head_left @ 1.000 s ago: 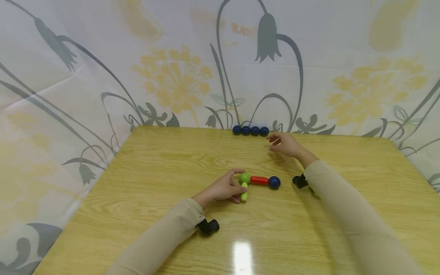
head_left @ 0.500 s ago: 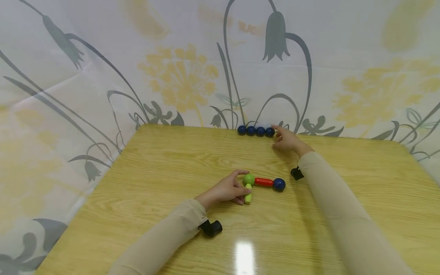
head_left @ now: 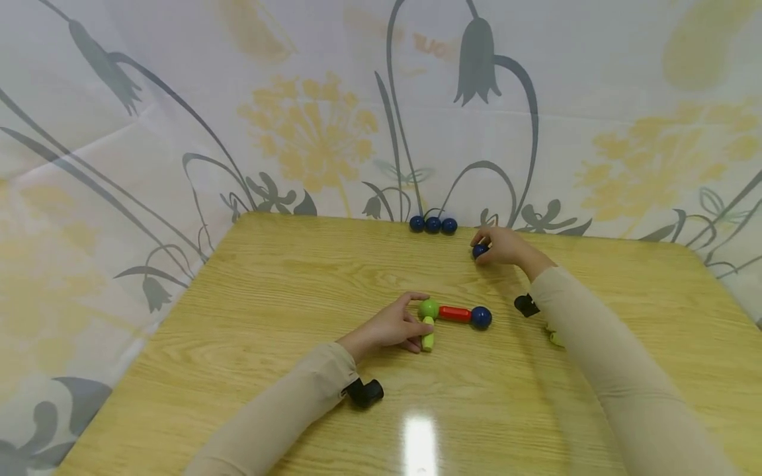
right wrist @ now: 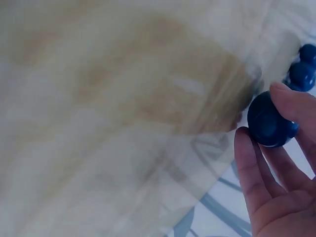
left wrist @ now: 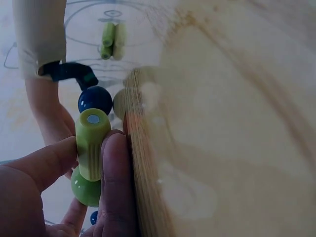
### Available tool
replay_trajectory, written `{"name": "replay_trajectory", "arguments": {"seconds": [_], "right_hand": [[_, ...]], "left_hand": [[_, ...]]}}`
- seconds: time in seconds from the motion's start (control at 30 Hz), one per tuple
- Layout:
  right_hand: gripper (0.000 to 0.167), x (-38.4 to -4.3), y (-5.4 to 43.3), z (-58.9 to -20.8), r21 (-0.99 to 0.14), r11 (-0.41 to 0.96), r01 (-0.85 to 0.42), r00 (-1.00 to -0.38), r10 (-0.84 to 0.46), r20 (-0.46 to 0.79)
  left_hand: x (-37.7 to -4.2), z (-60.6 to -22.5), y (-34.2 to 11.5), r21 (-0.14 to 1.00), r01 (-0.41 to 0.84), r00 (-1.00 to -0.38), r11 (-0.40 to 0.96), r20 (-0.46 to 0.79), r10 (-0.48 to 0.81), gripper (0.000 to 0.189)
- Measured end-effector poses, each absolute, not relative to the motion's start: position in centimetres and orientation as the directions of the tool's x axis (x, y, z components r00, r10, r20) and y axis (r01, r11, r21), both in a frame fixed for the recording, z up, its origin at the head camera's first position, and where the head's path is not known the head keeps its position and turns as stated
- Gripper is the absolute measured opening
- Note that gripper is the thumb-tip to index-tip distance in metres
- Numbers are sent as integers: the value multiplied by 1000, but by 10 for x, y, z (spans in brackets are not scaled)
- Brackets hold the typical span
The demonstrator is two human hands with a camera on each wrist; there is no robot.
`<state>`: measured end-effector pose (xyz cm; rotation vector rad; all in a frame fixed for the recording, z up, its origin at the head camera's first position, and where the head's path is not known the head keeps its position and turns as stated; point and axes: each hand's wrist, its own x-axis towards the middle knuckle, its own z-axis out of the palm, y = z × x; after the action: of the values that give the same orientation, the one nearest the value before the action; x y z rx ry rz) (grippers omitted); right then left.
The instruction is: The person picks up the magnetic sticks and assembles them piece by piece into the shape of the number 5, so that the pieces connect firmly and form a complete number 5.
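My left hand (head_left: 393, 324) grips a yellow-green rod (left wrist: 91, 148) between thumb and fingers. That rod meets a green ball (head_left: 428, 309), from which a red rod (head_left: 455, 314) runs right to a blue ball (head_left: 481, 317); together they form a corner shape on the table. Farther back, my right hand (head_left: 503, 247) pinches another blue ball (right wrist: 268, 120) between thumb and fingertips. Three blue balls (head_left: 432, 225) sit in a row at the table's back edge, left of that hand.
Yellow-green rods (head_left: 556, 338) lie on the right, partly hidden beneath my right forearm. The wooden table (head_left: 309, 277) ends at the back against a flower-patterned cloth (head_left: 321, 132). Each wrist carries a black camera mount (head_left: 365, 394).
My right hand reached the rightmost blue ball of the back row, took hold of it and drew it toward me, leaving three in the row. The left hand keeps its grip.
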<state>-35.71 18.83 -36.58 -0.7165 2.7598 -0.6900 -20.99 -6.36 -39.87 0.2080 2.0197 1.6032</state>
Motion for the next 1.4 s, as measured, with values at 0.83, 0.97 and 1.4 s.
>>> {"name": "replay_trajectory", "arguments": {"seconds": [0.83,0.97,1.4], "right_hand": [[32,-250,179,-363,-603,630,-489,-829,-551,96],[35,-235,180,-363,-624,617,-479,-832,-545,99],[29,-197,177,-371,-701,574,-424,-836,-545,59]], "left_hand": [[-211,-401,-67,927,-238,-842,289,-346,415,59],[-213,-397,-63,925,-219,-848,309,-338,409,59],[-222,-394,-51,934,-207,-871,290,-311,381,56]]}}
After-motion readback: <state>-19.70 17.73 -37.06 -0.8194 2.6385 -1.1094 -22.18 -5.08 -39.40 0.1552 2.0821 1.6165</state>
